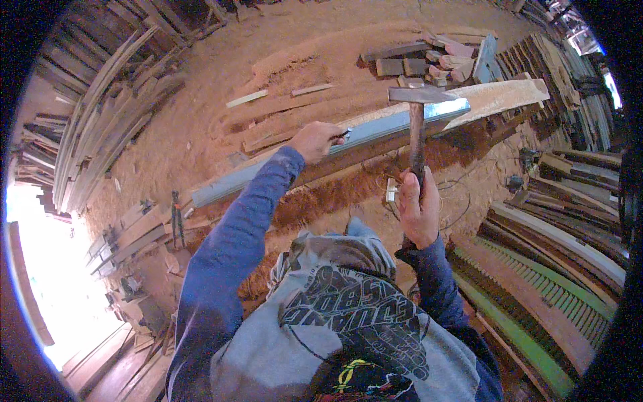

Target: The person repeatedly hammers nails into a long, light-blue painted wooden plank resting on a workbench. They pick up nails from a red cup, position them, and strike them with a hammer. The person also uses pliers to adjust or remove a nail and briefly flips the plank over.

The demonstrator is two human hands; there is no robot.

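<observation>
A long, straight blue-grey metal strip [383,127] runs slantwise across in front of me, along a wooden beam. My left hand [315,141] is closed over the strip's middle, pinching a small dark pointed piece whose tip is at the strip; its exact kind is too small to make out. Raised in my right hand [420,209] is a hammer [416,127] with a wooden handle. Its metal head appears over the far right part of the strip, apart from my left hand. My fingers wrap round the lower handle.
Wood offcuts [415,65] lie in a pile beyond the beam. Long boards [114,114] are stacked at the left. Green slatted pieces [536,281] and more planks lie at the right. A long-handled dark tool [177,218] stands near the strip's left end. Sawdust covers the ground [301,40].
</observation>
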